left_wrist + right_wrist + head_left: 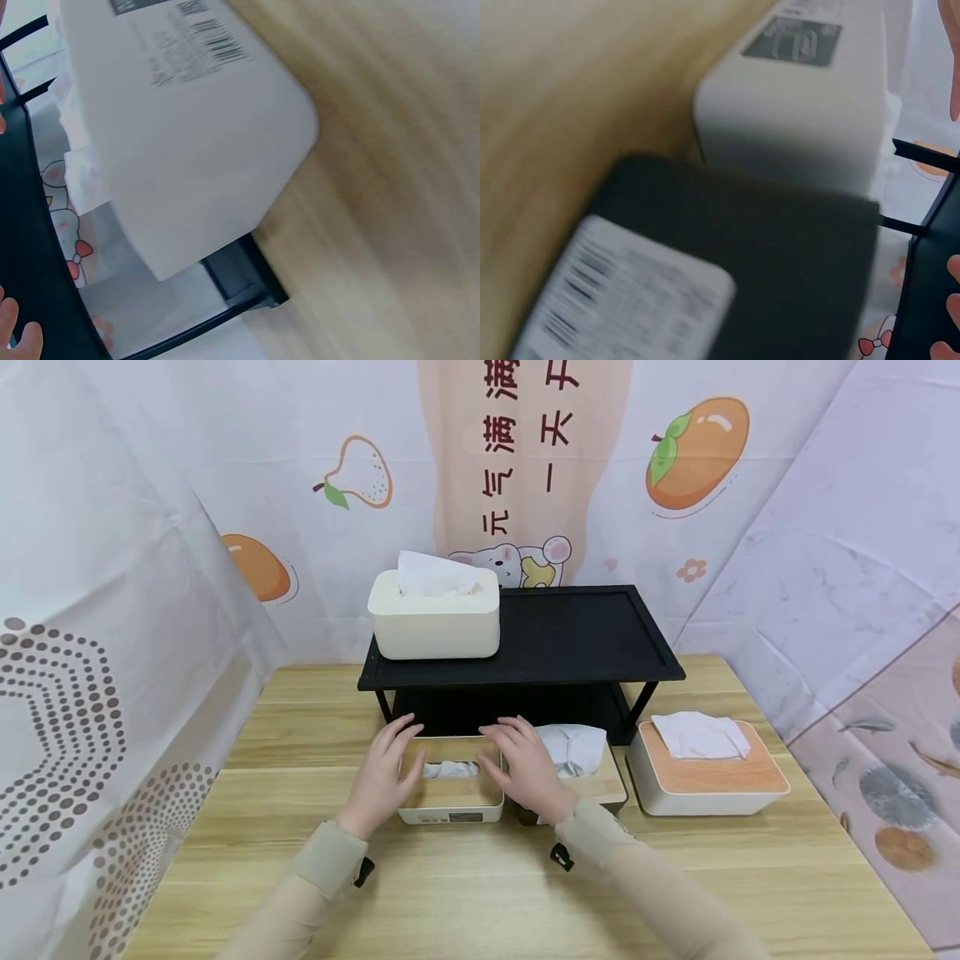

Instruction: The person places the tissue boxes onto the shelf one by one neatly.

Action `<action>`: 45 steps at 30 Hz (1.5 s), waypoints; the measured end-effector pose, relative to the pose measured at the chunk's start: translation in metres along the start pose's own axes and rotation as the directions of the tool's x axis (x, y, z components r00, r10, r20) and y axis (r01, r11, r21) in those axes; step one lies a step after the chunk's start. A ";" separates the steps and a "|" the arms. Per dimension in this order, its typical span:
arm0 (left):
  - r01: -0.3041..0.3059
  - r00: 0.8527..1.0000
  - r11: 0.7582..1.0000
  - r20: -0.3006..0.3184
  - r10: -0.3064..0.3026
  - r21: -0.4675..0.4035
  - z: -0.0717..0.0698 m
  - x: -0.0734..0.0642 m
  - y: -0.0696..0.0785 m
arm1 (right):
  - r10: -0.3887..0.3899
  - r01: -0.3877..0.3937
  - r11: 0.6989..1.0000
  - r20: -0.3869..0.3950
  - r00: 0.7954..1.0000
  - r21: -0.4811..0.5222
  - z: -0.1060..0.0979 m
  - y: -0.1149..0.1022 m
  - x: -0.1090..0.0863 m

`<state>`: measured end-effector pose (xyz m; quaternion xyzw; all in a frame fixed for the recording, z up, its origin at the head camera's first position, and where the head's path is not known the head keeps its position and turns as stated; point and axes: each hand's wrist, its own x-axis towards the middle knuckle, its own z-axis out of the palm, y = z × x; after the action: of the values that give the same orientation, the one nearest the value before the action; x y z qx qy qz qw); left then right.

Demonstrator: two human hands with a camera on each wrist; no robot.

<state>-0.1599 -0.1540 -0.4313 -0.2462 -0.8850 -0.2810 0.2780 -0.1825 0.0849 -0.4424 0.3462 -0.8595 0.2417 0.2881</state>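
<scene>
A white tissue box [450,814] with a light wood lid sits on the table between my two hands, a strip of tissue showing in its slot. My left hand [378,785] is at its left side, fingers spread and loosely bent over the lid's edge. At its right side is my right hand [528,768], thumb over the lid, wrist overlapping a dark tissue box [611,777] with a wood lid. Neither hand grips anything. The left wrist view shows the white box's labelled side [195,120] large, with fingertips [28,341] at the frame's left edge.
Behind the hands stands a black two-level rack [570,635], a cream tissue box [437,631] on its top left. Another white tissue box [705,802] with an orange-brown lid sits at the right. A printed cloth [285,410] hangs behind the table.
</scene>
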 end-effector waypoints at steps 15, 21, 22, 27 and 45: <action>0.125 0.990 0.992 0.057 -0.126 0.016 0.007 -0.036 -0.005 | 0.088 -0.085 0.996 0.149 0.985 -0.025 0.009 -0.009 -0.037; 0.285 0.933 0.958 0.220 -0.284 0.027 0.006 -0.052 -0.006 | 0.148 -0.139 0.989 0.240 0.960 -0.055 0.010 -0.011 -0.045; 0.309 0.919 0.950 0.247 -0.308 0.035 0.006 -0.055 -0.006 | 0.163 -0.150 0.986 0.262 0.951 -0.070 0.010 -0.012 -0.046; 0.378 0.868 0.924 0.327 -0.373 0.052 0.010 -0.063 -0.007 | 0.226 -0.185 0.972 0.350 0.909 -0.147 0.011 -0.014 -0.049; 0.516 0.786 0.856 0.413 -0.459 -0.031 0.016 -0.070 -0.007 | 0.273 -0.184 0.952 0.406 0.872 -0.244 0.018 -0.019 -0.050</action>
<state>-0.1192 -0.1687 -0.4889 -0.0789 -0.9332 -0.3507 -0.0051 -0.1446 0.0846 -0.4843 0.2566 -0.9566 0.1041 0.0910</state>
